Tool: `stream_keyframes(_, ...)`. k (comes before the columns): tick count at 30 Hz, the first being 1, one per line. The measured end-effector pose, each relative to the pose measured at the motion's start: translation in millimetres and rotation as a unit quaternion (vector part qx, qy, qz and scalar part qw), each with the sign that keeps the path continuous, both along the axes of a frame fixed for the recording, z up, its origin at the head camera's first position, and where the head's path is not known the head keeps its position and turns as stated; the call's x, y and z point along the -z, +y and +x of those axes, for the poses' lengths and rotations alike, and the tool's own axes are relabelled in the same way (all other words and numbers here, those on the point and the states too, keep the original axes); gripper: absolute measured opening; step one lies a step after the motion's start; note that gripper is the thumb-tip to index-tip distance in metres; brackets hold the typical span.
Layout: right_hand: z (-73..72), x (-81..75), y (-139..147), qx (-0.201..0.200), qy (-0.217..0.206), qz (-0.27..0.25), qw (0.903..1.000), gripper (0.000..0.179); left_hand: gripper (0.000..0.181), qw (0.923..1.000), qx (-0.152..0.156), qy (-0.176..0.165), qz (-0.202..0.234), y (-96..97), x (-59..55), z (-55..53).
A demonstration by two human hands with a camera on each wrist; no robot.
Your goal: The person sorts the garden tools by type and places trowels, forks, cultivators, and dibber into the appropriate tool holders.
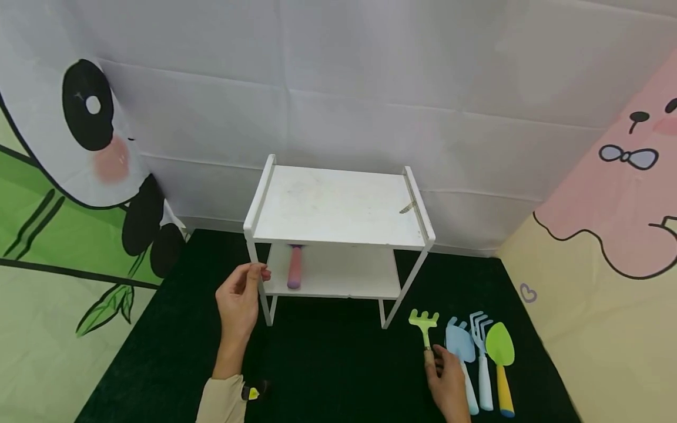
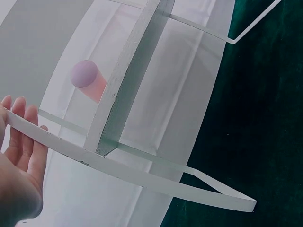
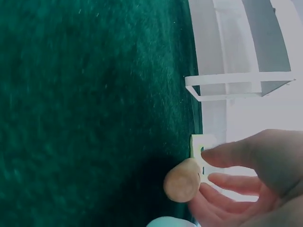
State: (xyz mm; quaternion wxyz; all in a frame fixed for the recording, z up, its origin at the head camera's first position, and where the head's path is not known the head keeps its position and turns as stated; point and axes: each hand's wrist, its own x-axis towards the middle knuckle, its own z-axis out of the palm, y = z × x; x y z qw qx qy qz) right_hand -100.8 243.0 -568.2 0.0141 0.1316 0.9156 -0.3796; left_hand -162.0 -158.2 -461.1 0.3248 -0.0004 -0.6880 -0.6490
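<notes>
A small white two-tier shelf (image 1: 338,205) stands against the back cloth. My left hand (image 1: 239,299) holds its left front leg; the left wrist view shows the fingers (image 2: 31,137) behind the white bar. On the lower tier lies a tool with a pink handle (image 1: 294,267), its far end hidden under the upper tier. At the lower right, my right hand (image 1: 446,376) grips the wooden handle of a small light-green hand rake (image 1: 425,322), its tines pointing away from me. The handle's round wooden end (image 3: 182,182) shows beside the thumb and fingers in the right wrist view.
Right of that hand lie a blue shovel (image 1: 460,342), a blue hand fork (image 1: 481,341) and a green trowel (image 1: 499,343) with a yellow handle, side by side on the dark green floor cloth (image 1: 328,364). Printed cloth walls stand left and right.
</notes>
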Motion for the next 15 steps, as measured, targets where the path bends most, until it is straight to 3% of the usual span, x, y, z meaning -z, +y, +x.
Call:
stream_keyframes(5, -4.0, 0.8, 3, -0.027, -0.030, 0.020, 0.9990, 0.050, 0.021, 1.0000, 0.005, -0.008, 0.001, -0.3, -0.2, -0.3)
stream_keyframes(10, -6.3, -0.9, 4, -0.031, -0.047, 0.009, 0.9983, 0.053, 0.020, 0.9999, -0.001, -0.011, -0.001, -0.6, -1.7, 0.5)
stream_keyframes(15, -6.7, -3.9, 5, -0.034, -0.055, -0.024, 0.9976, 0.049, 0.021, 0.9997, -0.004, -0.024, 0.000, 4.5, -17.1, 9.7)
